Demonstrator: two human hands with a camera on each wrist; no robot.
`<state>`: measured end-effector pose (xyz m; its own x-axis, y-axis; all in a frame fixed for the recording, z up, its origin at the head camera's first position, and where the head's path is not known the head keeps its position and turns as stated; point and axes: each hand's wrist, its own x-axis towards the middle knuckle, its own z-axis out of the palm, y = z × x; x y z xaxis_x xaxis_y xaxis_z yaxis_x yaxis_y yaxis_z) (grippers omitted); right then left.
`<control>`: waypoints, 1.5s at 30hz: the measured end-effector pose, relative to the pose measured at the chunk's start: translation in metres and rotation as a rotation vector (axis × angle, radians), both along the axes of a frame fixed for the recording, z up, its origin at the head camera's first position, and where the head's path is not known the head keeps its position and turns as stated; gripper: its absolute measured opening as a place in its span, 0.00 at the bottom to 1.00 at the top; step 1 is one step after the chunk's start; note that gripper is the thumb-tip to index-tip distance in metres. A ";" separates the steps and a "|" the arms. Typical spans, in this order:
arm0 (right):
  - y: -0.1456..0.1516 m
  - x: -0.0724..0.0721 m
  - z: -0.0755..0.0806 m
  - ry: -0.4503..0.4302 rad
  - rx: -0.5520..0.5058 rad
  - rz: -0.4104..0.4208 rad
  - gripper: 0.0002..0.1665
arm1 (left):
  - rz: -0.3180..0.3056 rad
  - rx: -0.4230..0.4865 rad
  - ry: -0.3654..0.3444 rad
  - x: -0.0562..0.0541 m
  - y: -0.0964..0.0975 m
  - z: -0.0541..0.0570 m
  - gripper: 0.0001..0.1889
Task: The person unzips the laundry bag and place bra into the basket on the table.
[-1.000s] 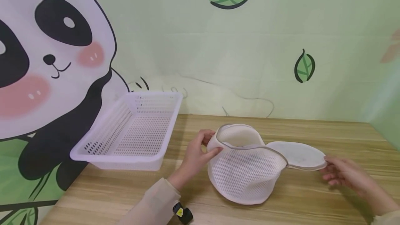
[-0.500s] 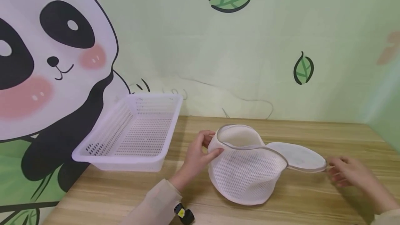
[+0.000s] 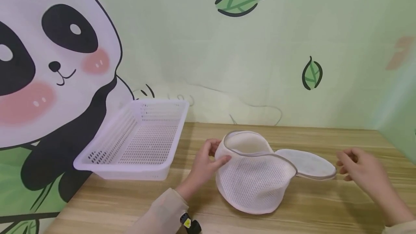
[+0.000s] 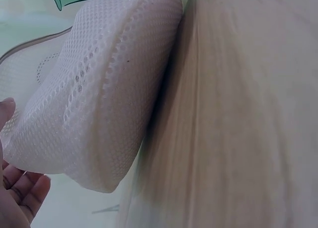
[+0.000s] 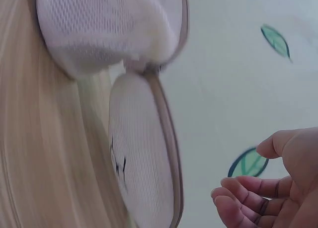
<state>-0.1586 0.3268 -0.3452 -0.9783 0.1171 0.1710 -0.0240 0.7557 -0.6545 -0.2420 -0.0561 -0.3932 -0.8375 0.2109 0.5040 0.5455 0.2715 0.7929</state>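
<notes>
A white mesh laundry bag stands on the wooden table with its zipped top unfastened and its mouth gaping upward. Its round lid lies folded out to the right, still joined to the bag. My left hand holds the bag's left side near the rim, thumb in front and fingers behind. In the left wrist view, the bag's mesh wall fills much of the picture. My right hand hovers just right of the lid's edge, fingers loosely bent and holding nothing. The right wrist view shows a gap between the fingertips and the lid.
A white perforated plastic basket sits to the left of the bag, near the back wall. Behind the table hangs a green backdrop printed with a panda and leaves. A black device is strapped on the left wrist.
My right hand has let go of the lid's edge and lifted slightly away from it. The left hand and the bag stay in place.
</notes>
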 end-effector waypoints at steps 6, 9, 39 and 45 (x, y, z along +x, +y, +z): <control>-0.022 0.008 0.006 0.022 -0.003 0.043 0.26 | -0.005 0.026 -0.034 0.002 0.002 -0.001 0.21; -0.032 0.012 0.008 0.020 0.009 0.053 0.26 | -0.002 0.043 -0.038 0.005 0.004 -0.001 0.22; -0.084 0.022 -0.003 -0.005 -0.112 0.095 0.21 | 0.045 0.031 -0.039 0.037 0.010 -0.002 0.23; -0.093 0.020 -0.003 -0.018 -0.145 0.110 0.24 | 0.020 0.049 -0.032 0.041 0.012 0.000 0.24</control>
